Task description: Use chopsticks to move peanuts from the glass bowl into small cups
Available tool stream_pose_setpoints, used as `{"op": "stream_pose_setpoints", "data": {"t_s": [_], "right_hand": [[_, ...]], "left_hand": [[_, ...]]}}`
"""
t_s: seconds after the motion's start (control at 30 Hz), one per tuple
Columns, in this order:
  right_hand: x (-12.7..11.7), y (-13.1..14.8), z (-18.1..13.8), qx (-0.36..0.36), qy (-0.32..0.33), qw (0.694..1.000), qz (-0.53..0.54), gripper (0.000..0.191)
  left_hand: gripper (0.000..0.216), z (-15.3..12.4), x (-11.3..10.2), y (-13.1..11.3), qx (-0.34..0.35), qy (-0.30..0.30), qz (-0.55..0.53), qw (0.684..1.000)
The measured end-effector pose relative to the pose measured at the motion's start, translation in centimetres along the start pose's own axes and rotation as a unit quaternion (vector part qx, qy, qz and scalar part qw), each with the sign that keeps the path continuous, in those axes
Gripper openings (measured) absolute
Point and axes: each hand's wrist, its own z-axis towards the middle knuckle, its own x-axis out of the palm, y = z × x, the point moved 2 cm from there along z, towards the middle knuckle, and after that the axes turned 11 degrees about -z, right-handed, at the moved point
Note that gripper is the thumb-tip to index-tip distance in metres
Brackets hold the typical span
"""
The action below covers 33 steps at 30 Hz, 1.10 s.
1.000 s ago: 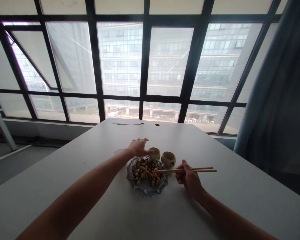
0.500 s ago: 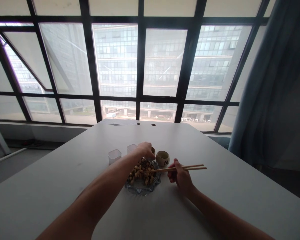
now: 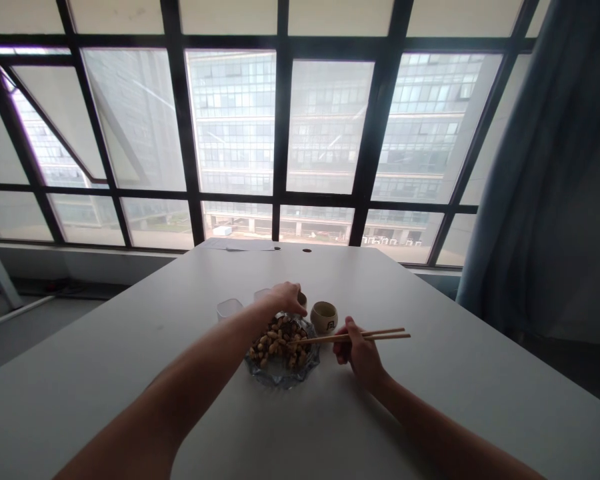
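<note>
Wooden chopsticks (image 3: 391, 337), glass bowl (image 3: 284, 379) (glossy)

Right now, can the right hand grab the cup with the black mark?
Probably not easily: the black-marked cup stands close by, but the right hand holds chopsticks that pass in front.

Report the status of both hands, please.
Left hand at left cup, grip unclear. Right hand holding chopsticks, tips at nuts. Left forearm partly hiding clear containers.

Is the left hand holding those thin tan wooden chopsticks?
No, the right hand holds the chopsticks; the left hand is at a round beige cup.
</note>
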Motion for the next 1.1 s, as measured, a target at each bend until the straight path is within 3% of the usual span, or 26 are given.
{"op": "stream_pose_setpoints", "data": {"t_s": [0.13,0.3,0.43,0.53,0.6,0.7,0.83,0.93,1.1], "right_hand": [[0.0,0.1,-0.1,-0.005,-0.006,1.000,-0.005,0.061],[-0.6,0.4,0.6,0.003,-0.007,1.000,0.001,0.057],[-2.2,1.4,2.1,0.009,0.007,1.000,0.013,0.052],[-4.2,2.6,3.5,-0.030,-0.015,0.999,0.021,0.049],[-5.6,3.4,4.3,-0.062,-0.063,0.996,0.029,0.050],[-7.4,4.7,4.8,-0.114,-0.121,0.986,0.001,0.051],[-8.1,5.9,4.3,-0.169,-0.155,0.972,-0.056,0.057],[-7.5,6.0,3.7,-0.190,-0.145,0.965,-0.109,0.061],[-5.9,5.6,3.3,-0.194,-0.072,0.960,-0.186,0.062]], "left_hand": [[0.072,1.0,0.3,-1.2,-0.012,0.036,0.014,0.999],[0.078,2.7,0.6,-2.5,0.029,0.077,0.014,0.997],[0.083,3.3,1.3,-3.2,0.080,0.112,0.005,0.990],[0.083,3.3,2.4,-3.6,0.119,0.137,0.006,0.983],[0.079,3.1,3.0,-3.9,0.141,0.123,0.006,0.982],[0.080,2.8,3.6,-4.5,0.203,0.049,0.040,0.977],[0.082,2.5,3.7,-4.8,0.247,0.002,0.090,0.965],[0.081,2.5,3.7,-4.6,0.238,-0.001,0.094,0.967],[0.078,2.4,3.4,-4.3,0.212,0.011,0.073,0.974]]}}
